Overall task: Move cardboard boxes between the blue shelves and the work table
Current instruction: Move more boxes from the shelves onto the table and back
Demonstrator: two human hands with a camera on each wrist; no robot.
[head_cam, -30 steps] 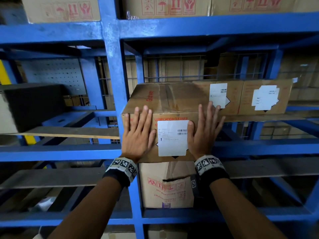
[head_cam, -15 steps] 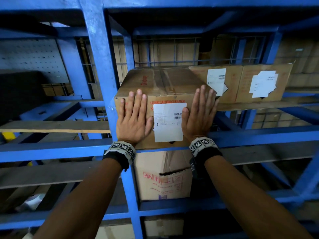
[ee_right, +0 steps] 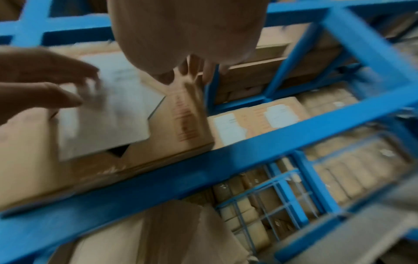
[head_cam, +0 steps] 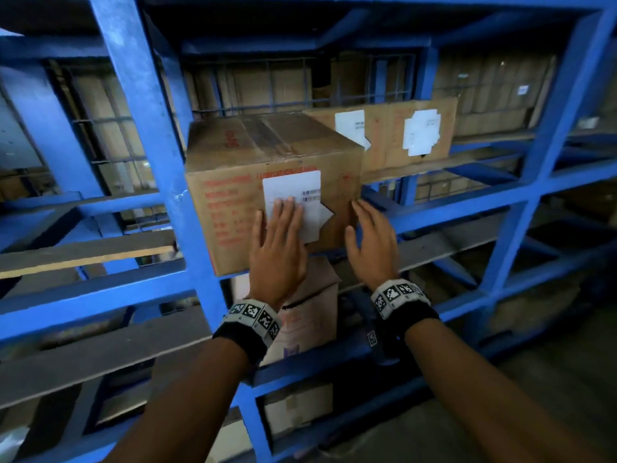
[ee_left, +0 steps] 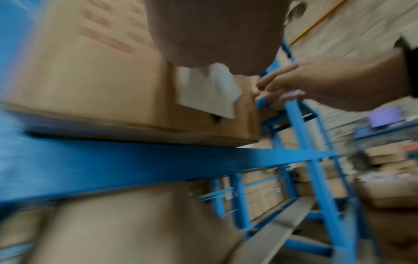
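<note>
A brown cardboard box (head_cam: pixel 230 208) with red print and a white label (head_cam: pixel 293 192) sits on a middle level of the blue shelves (head_cam: pixel 150 128), its front at the shelf beam. My left hand (head_cam: pixel 278 242) lies flat on the box front, fingers straight and over the label. My right hand (head_cam: pixel 370 242) is open at the box's front right corner, fingertips (ee_right: pixel 194 67) against that edge. The blurred left wrist view shows the box (ee_left: pixel 101 80), the label (ee_left: pixel 208 91) and the right hand (ee_left: pixel 316 80). The right wrist view shows the left hand (ee_right: pixel 45 80) on the label (ee_right: pixel 108 107).
Two more labelled boxes (head_cam: pixel 387 138) stand further back on the same level, to the right. A box with red symbols (head_cam: pixel 310 315) sits on the level below. A blue upright post (head_cam: pixel 187 228) stands just left of the box. Wire mesh (head_cam: pixel 267 85) backs the shelf.
Both hands have slid right across the box front: the left from beside the label onto it, the right from the front face to the right corner. The view has swung left.
</note>
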